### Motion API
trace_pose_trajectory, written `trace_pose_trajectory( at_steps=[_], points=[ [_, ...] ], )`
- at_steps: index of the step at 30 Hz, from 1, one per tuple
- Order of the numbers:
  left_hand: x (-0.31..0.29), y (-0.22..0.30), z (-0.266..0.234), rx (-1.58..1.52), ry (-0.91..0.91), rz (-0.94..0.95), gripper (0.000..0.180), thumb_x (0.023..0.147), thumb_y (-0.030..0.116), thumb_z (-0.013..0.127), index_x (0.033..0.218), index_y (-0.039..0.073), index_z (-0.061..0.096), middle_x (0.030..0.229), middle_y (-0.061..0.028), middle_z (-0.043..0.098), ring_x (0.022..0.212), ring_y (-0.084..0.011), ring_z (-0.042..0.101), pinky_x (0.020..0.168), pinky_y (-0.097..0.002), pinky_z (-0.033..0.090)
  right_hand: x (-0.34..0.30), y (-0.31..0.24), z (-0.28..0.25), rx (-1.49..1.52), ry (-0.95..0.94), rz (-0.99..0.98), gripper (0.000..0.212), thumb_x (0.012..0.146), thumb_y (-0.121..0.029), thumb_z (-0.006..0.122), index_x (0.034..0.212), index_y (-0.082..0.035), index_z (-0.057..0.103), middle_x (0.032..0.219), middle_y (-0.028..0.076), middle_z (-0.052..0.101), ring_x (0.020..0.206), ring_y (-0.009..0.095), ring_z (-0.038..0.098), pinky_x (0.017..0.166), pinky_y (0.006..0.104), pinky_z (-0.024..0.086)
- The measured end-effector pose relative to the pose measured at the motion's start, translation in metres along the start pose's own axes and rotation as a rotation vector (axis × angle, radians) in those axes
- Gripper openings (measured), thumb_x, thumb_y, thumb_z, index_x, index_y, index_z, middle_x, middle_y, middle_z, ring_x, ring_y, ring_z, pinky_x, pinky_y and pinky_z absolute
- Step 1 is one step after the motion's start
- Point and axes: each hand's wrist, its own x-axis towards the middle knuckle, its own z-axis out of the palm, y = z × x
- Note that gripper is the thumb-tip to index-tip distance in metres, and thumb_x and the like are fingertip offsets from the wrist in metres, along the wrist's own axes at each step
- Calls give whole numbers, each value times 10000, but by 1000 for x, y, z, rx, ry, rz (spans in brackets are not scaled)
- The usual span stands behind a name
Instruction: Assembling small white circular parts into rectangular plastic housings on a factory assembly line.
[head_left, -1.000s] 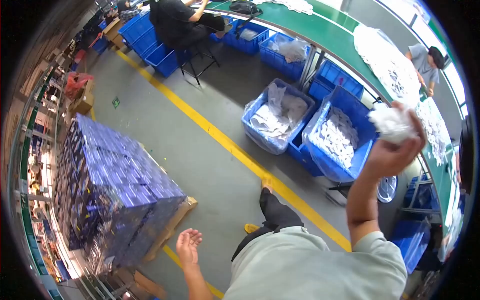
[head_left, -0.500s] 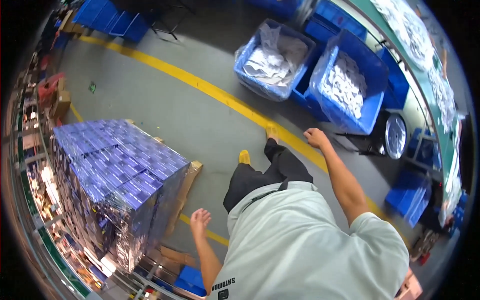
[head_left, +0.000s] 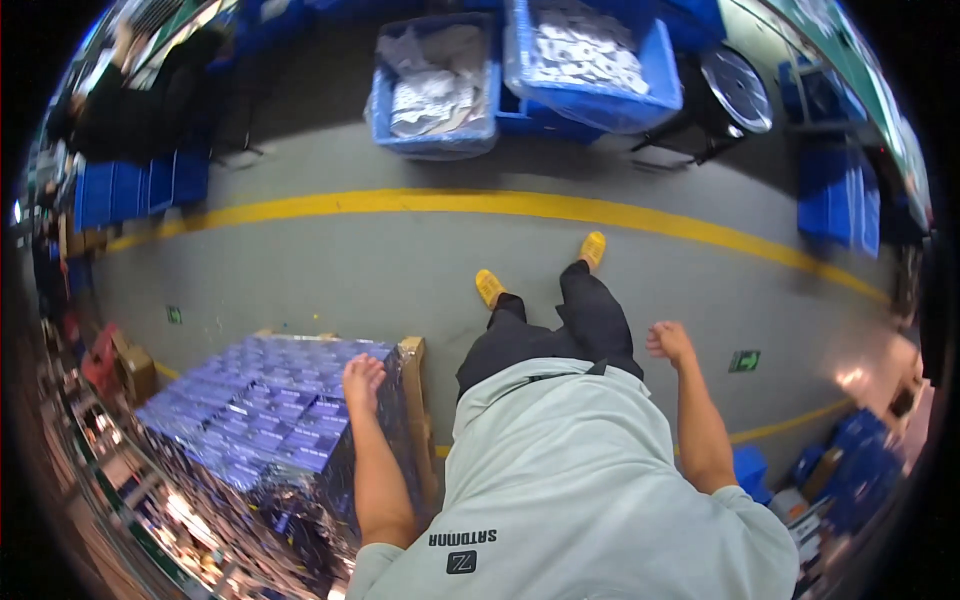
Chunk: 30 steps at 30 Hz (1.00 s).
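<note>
My left hand (head_left: pixel 363 382) is raised beside the near right corner of a large stack of purple boxes (head_left: pixel 275 395) wrapped in clear film. Its fingers are loosely bent and a little apart, with nothing in them. Whether it touches the film I cannot tell. On my other side, my right hand (head_left: pixel 670 343) hangs over the grey floor (head_left: pixel 400 265), its fingers slackly curled and holding nothing. The stack rests on a wooden pallet (head_left: pixel 415 375), whose edge shows at the right.
A yellow floor line (head_left: pixel 420 201) runs across ahead of my feet. Beyond it stand a film-lined blue bin (head_left: pixel 432 145) of white sheets, another blue bin (head_left: pixel 640 105) of white pieces, and a round-seated stool (head_left: pixel 737 90). A person in dark clothes (head_left: pixel 130 115) is at far left.
My body has turned left, so the line and bins have swung across the view. My left hand has come forward beside the stack; my right hand has moved back. My feet have shifted.
</note>
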Motion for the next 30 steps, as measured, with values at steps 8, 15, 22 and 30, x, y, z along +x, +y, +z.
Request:
trace_pose_trajectory(
  at_steps=[8, 15, 22, 30],
  points=[
    [13, 40, 163, 292, -223, 174, 254, 920, 259, 579, 1061, 49, 556, 899, -91, 635, 809, -228, 651, 666, -352, 543, -8, 174, -47, 583, 13, 259, 271, 906, -233, 527, 1049, -11, 585, 928, 144, 620, 806, 294, 641, 713, 434, 557],
    [-78, -69, 385, 555, -555, 40, 223, 920, 211, 542, 1060, 38, 540, 940, -117, 618, 843, -247, 648, 701, -380, 549, -21, 229, -176, 862, 151, 156, 274, 921, -223, 530, 1089, -11, 578, 937, 144, 635, 790, 263, 654, 688, 392, 562],
    [-213, -132, 615, 896, -862, 142, 267, 918, 183, 558, 1099, -14, 553, 1002, -137, 628, 892, -224, 646, 741, -359, 551, 34, 221, -350, 914, 326, 67, 258, 908, -231, 551, 1040, -14, 596, 875, 120, 639, 737, 226, 652, 636, 369, 562],
    [-177, -137, 774, 993, -699, 56, 270, 904, 229, 571, 1043, -2, 580, 907, -119, 633, 810, -226, 650, 689, -358, 550, 161, 187, -472, 965, 118, -33, 247, 910, -195, 544, 1062, -2, 571, 867, 142, 638, 732, 297, 660, 654, 440, 574]
  ],
)
